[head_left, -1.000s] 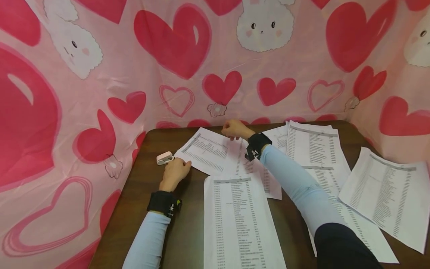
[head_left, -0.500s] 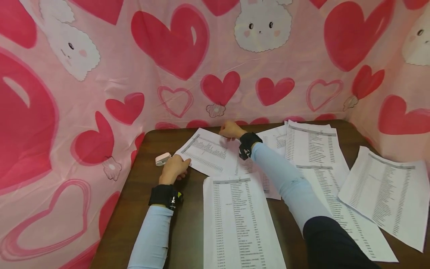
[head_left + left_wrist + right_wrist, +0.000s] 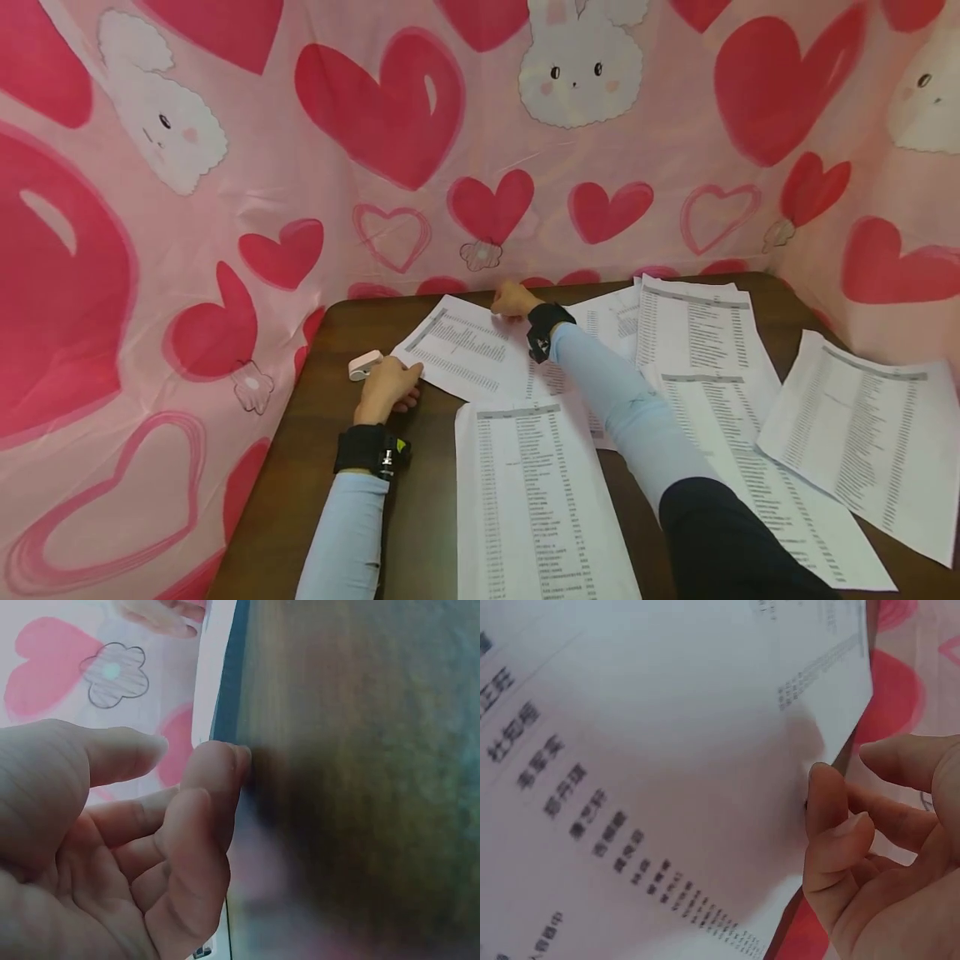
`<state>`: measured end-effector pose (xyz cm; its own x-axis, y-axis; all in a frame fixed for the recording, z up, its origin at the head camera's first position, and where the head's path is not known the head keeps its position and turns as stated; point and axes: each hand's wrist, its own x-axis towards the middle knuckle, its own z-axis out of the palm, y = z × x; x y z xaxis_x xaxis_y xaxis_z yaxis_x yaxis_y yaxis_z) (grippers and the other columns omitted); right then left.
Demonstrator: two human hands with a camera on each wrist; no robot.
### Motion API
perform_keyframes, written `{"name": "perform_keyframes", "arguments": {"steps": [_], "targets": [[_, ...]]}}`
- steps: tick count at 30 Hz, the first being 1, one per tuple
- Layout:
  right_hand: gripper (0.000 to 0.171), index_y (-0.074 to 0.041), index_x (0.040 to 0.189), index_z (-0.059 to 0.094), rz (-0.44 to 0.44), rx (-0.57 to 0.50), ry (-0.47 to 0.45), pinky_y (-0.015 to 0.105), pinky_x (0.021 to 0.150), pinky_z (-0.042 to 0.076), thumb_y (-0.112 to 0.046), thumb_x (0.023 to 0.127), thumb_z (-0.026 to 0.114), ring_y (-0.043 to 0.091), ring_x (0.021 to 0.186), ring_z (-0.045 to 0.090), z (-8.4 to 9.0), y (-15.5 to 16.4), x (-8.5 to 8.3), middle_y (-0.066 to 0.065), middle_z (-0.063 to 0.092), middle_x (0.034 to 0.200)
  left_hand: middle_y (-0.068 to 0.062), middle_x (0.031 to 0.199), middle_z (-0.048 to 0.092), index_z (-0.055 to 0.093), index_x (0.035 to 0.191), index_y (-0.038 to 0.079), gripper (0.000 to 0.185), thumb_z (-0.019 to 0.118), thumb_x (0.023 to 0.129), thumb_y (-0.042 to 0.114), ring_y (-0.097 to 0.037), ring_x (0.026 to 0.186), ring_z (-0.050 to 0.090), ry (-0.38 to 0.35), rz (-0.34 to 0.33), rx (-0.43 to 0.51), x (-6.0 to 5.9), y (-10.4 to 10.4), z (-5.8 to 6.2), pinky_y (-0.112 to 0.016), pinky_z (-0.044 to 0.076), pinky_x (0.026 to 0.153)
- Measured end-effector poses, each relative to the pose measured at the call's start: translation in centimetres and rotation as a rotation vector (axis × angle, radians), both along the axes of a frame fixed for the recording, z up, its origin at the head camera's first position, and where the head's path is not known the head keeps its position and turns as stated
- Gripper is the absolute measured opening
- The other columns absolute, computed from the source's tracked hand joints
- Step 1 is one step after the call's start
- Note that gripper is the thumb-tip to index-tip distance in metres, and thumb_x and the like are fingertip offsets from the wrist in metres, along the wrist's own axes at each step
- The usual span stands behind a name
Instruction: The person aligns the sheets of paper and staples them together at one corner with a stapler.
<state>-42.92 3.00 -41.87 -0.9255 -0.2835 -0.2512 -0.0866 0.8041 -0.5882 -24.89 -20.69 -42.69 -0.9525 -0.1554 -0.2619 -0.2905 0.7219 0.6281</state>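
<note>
Printed sheets (image 3: 465,343) lie at the back left of the table. My left hand (image 3: 386,387) is at their left corner. In the left wrist view, that hand's fingers (image 3: 196,832) are loosely bent with the tips at the paper's edge, the thumb apart. At the sheets' far edge is my right hand (image 3: 512,300). In the right wrist view, its index fingertip (image 3: 826,784) touches the printed paper (image 3: 667,750), and the thumb stands away from it. Just beyond my left hand sits a small pink and white stapler (image 3: 365,364).
A long printed sheet (image 3: 525,500) lies in front, overlapping the back sheets. More printed sheets (image 3: 693,325) are spread on the right, and another sheet (image 3: 862,442) lies by the right edge. A pink heart-patterned cloth (image 3: 420,125) stands around the dark wooden table (image 3: 300,467).
My right forearm has swung left, and the right hand has settled lower against the far edge of the sheets. The left hand has turned slightly, staying by the corner.
</note>
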Motion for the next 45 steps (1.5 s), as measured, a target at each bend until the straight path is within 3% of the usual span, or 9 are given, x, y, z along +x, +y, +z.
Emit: {"name": "perform_keyframes", "arguments": {"steps": [6, 13, 27, 34, 41, 45], "targets": [[0.011, -0.002, 0.091, 0.065, 0.035, 0.006, 0.022, 0.028, 0.048, 0.042, -0.011, 0.085, 0.065, 0.020, 0.056, 0.052, -0.8, -0.4, -0.3, 0.002, 0.051, 0.062, -0.008, 0.071, 0.071, 0.067, 0.093, -0.001, 0.037, 0.055, 0.096, 0.034, -0.013, 0.053, 0.065, 0.043, 0.011, 0.020, 0.1, -0.3, -0.1, -0.029, 0.055, 0.049], [0.004, -0.005, 0.080, 0.063, 0.029, 0.025, 0.006, 0.027, 0.046, 0.039, -0.006, 0.083, 0.062, 0.019, 0.054, 0.049, -1.1, -0.4, -0.8, 0.002, 0.050, 0.062, -0.006, 0.075, 0.073, 0.072, 0.092, 0.002, 0.033, 0.058, 0.095, 0.031, -0.012, 0.055, 0.063, 0.073, -0.010, -0.007, -0.3, -0.1, -0.1, -0.027, 0.049, 0.048], [0.010, -0.006, 0.078, 0.064, 0.145, -0.046, 0.123, 0.025, 0.046, 0.039, -0.007, 0.087, 0.059, 0.015, 0.050, 0.047, 1.4, -0.1, -0.3, 0.002, 0.051, 0.070, -0.004, 0.077, 0.075, 0.073, 0.091, 0.006, 0.030, 0.057, 0.095, 0.031, -0.010, 0.058, 0.065, 0.115, -0.001, -0.024, -1.1, -0.1, -0.5, -0.027, 0.043, 0.055], [0.008, -0.005, 0.088, 0.068, 0.137, -0.053, 0.142, 0.026, 0.047, 0.042, -0.010, 0.089, 0.062, 0.016, 0.050, 0.047, 3.6, 0.1, 0.0, 0.004, 0.052, 0.073, -0.005, 0.078, 0.075, 0.072, 0.088, 0.008, 0.031, 0.055, 0.095, 0.033, -0.010, 0.057, 0.065, 0.185, 0.006, -0.055, -1.6, 0.0, 1.0, -0.027, 0.042, 0.054], [0.010, -0.005, 0.084, 0.066, 0.162, -0.095, 0.275, 0.024, 0.045, 0.040, -0.009, 0.089, 0.058, 0.013, 0.046, 0.045, 5.9, 0.1, 1.4, 0.002, 0.050, 0.066, -0.006, 0.087, 0.076, 0.071, 0.092, 0.011, 0.033, 0.052, 0.096, 0.038, -0.012, 0.062, 0.068, 0.222, 0.013, -0.104, -1.9, -0.9, 3.1, -0.033, 0.041, 0.060], [0.013, -0.003, 0.087, 0.068, 0.165, -0.142, 0.315, 0.023, 0.045, 0.040, -0.009, 0.088, 0.056, 0.013, 0.046, 0.045, 6.8, 0.1, 1.8, 0.002, 0.051, 0.067, -0.010, 0.091, 0.076, 0.070, 0.092, 0.010, 0.033, 0.050, 0.097, 0.036, -0.015, 0.063, 0.068, 0.253, 0.019, -0.091, -1.9, -1.2, 4.3, -0.029, 0.043, 0.055]]}}
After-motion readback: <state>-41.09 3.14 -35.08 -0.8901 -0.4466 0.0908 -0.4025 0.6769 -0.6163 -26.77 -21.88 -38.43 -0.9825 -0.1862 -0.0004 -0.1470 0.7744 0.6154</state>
